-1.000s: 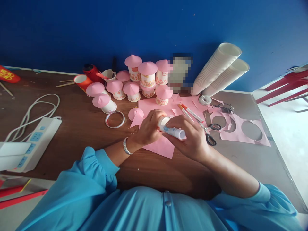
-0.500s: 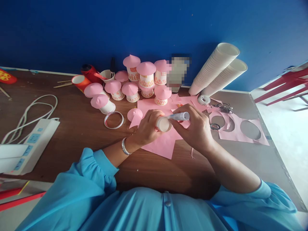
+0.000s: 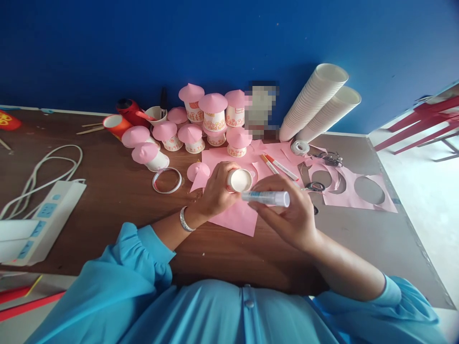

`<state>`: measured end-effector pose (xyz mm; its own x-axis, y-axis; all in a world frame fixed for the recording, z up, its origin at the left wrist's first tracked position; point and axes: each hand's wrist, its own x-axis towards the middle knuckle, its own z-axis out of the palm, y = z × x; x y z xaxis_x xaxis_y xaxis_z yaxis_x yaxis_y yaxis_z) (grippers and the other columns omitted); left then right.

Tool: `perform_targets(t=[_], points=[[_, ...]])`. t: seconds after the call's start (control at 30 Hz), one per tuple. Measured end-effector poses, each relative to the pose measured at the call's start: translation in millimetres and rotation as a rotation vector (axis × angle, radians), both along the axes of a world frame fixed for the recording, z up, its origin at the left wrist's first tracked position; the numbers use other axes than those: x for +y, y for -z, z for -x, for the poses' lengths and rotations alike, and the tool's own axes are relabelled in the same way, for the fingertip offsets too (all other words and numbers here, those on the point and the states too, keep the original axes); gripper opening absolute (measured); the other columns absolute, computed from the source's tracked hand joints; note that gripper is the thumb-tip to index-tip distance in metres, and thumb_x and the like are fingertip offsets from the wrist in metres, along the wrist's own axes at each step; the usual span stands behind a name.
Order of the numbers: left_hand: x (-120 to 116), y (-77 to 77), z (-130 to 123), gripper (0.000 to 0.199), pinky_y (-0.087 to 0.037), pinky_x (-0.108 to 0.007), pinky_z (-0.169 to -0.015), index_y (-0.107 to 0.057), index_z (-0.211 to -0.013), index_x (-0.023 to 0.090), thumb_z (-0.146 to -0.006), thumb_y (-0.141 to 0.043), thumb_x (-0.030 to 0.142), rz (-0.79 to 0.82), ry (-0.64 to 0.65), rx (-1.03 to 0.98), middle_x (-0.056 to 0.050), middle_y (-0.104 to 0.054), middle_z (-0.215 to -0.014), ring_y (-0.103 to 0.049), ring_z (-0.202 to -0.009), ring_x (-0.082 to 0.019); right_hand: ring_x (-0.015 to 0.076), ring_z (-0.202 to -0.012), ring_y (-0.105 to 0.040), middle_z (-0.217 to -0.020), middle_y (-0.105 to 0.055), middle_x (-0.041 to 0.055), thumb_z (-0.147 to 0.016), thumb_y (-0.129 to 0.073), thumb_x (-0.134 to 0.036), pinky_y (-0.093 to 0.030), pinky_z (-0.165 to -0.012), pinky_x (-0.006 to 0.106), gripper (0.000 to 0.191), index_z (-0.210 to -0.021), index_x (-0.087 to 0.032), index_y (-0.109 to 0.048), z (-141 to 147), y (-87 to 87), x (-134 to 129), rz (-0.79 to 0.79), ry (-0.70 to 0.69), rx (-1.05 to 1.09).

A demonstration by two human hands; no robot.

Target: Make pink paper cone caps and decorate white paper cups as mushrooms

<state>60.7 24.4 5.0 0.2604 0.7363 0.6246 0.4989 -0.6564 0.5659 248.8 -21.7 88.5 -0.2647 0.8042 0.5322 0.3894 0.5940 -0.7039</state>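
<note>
My left hand (image 3: 219, 189) is wrapped round a small paper cup (image 3: 241, 180) whose round white end faces up toward me. Between the thumb and fingers of my right hand (image 3: 292, 212) is a whitish glue stick (image 3: 268, 198), lying roughly level. Its left tip is close to the cup's lower rim; whether the two touch I cannot tell. Under both hands lies pink paper (image 3: 238, 220). Just left of my left hand rests a small pink paper cone (image 3: 198, 172).
Several decorated cups with pink cone roofs (image 3: 213, 103) stand along the wall. Two tall cup stacks (image 3: 315, 100) lean at the back right. Markers (image 3: 281, 166), scissors (image 3: 315, 186), cut pink sheets (image 3: 349, 193), a tape roll (image 3: 167, 180) and a power strip (image 3: 53, 222) lie around.
My right hand has brought the glue stick down toward me, from the cup's upper right to its lower rim. The cup's white end shows more fully, and the markers are uncovered.
</note>
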Motion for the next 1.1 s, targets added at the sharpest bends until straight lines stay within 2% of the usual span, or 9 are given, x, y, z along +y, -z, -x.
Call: perform_targets(t=[0.17,0.27,0.4,0.53,0.7,0.8,0.9,1.03,1.1], points=[[0,3.7,-4,0.037,-0.059,-0.044,-0.083,-0.047,-0.119,0.021,-0.087,-0.068,0.018,-0.064,-0.024,0.042,-0.009,-0.062,-0.105,-0.063,-0.099,-0.026,0.0199,-0.083,-0.07,-0.092,-0.073,0.004,-0.09,-0.072,-0.016,-0.057,-0.076,0.035,0.013,-0.097,-0.023,-0.063,11,3.0,21,-0.117,0.119,-0.028],[0,4.1,-3,0.032,-0.059,-0.042,-0.082,-0.047,-0.118,0.022,-0.09,-0.062,0.016,-0.117,-0.021,0.07,-0.008,-0.062,-0.103,-0.063,-0.097,-0.025,0.0209,-0.084,-0.07,-0.09,-0.073,0.0049,-0.092,-0.069,-0.018,-0.056,-0.075,0.035,0.01,-0.097,-0.022,-0.062,18,7.3,28,-0.176,0.071,-0.108],[0,2.0,1,0.024,-0.058,-0.039,-0.084,-0.047,-0.116,0.023,-0.095,-0.056,0.015,-0.09,-0.002,0.068,-0.008,-0.062,-0.104,-0.063,-0.097,-0.023,0.0215,-0.083,-0.069,-0.092,-0.072,0.0066,-0.095,-0.064,-0.016,-0.056,-0.072,0.035,0.008,-0.099,-0.021,-0.061,19,8.2,23,-0.206,-0.004,-0.215],[0,1.5,3,0.028,-0.058,-0.04,-0.083,-0.048,-0.117,0.022,-0.093,-0.062,0.02,-0.07,0.022,0.061,-0.009,-0.062,-0.105,-0.063,-0.098,-0.025,0.0227,-0.083,-0.07,-0.094,-0.073,0.0078,-0.093,-0.061,-0.011,-0.056,-0.068,0.034,0.015,-0.104,-0.021,-0.062,7,6.3,14,-0.276,-0.082,-0.344],[0,2.2,-1,0.038,-0.056,-0.041,-0.083,-0.049,-0.115,0.021,-0.084,-0.069,0.014,0.01,-0.003,0.018,-0.009,-0.063,-0.107,-0.064,-0.098,-0.025,0.0242,-0.086,-0.072,-0.096,-0.075,0.0095,-0.095,-0.062,-0.013,-0.056,-0.065,0.034,0.013,-0.106,-0.019,-0.065,-16,7.8,13,-0.321,-0.099,-0.478],[-1,1.3,-4,0.038,-0.055,-0.042,-0.086,-0.05,-0.115,0.02,-0.084,-0.073,0.018,0.078,-0.002,-0.033,-0.01,-0.064,-0.108,-0.064,-0.1,-0.026,0.0227,-0.085,-0.072,-0.096,-0.074,0.0072,-0.095,-0.065,-0.017,-0.057,-0.068,0.035,0.01,-0.105,-0.021,-0.065,-26,8.9,18,-0.279,0.009,-0.435],[-1,1.2,-6,0.036,-0.055,-0.04,-0.086,-0.051,-0.114,0.02,-0.086,-0.074,0.025,0.129,0.017,-0.089,-0.009,-0.063,-0.107,-0.064,-0.099,-0.024,0.0221,-0.088,-0.072,-0.096,-0.074,0.0062,-0.095,-0.069,-0.021,-0.059,-0.077,0.037,0.01,-0.104,-0.023,-0.065,-25,9.1,20,-0.221,0.077,-0.259],[1,4.0,-3,0.042,-0.055,-0.039,-0.085,-0.051,-0.115,0.021,-0.083,-0.077,0.027,0.162,0.049,-0.103,-0.009,-0.063,-0.109,-0.063,-0.099,-0.023,0.0222,-0.091,-0.073,-0.099,-0.074,0.0072,-0.094,-0.07,-0.018,-0.061,-0.08,0.038,0.015,-0.108,-0.023,-0.065,-18,12.0,20,-0.206,-0.075,-0.164],[2,5.4,-1,0.044,-0.055,-0.039,-0.085,-0.051,-0.114,0.02,-0.082,-0.079,0.03,0.187,0.054,-0.124,-0.008,-0.062,-0.109,-0.064,-0.098,-0.023,0.0222,-0.092,-0.072,-0.1,-0.074,0.0074,-0.094,-0.069,-0.018,-0.06,-0.08,0.038,0.015,-0.107,-0.023,-0.066,-18,15.5,23,-0.193,-0.08,-0.183]])
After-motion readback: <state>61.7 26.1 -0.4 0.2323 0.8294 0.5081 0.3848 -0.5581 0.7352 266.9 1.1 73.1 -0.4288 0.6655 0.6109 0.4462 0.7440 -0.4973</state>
